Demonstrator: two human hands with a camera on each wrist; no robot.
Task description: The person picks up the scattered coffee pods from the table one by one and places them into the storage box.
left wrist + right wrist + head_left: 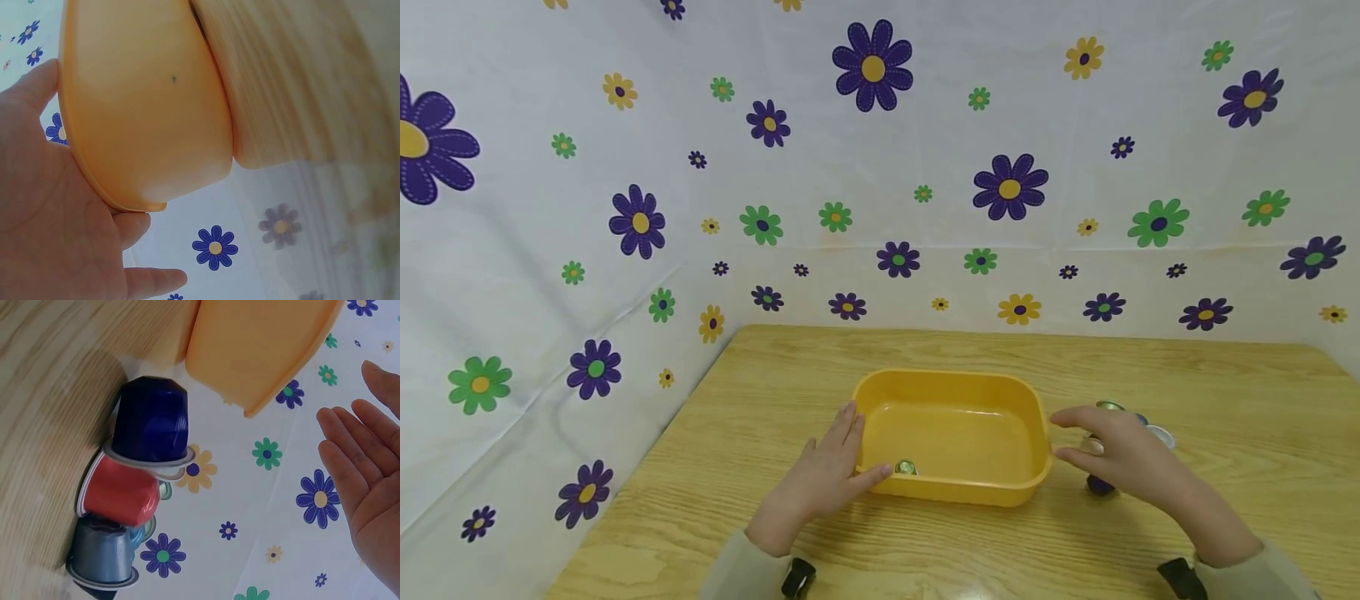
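Observation:
A yellow plastic tub [955, 437] sits on the wooden table, with one green coffee capsule [906, 468] inside against its near wall. My left hand [827, 479] rests at the tub's left end, fingers extended along the rim and thumb over the near edge. In the left wrist view, that hand [56, 206] lies against the tub's rim [150, 106]. Just off the tub's right end, my right hand [1123, 450] hovers with nothing between thumb and fingers. Beneath it several coffee capsules are clustered, including a dark blue one [153, 419], a red one [122, 490] and a grey-blue one [103, 553].
The wooden table [700, 475] meets a white flower-printed cloth [925, 150] hung behind it and along its left side. A dark strap [798, 577] shows at the left cuff, another [1182, 577] at the right.

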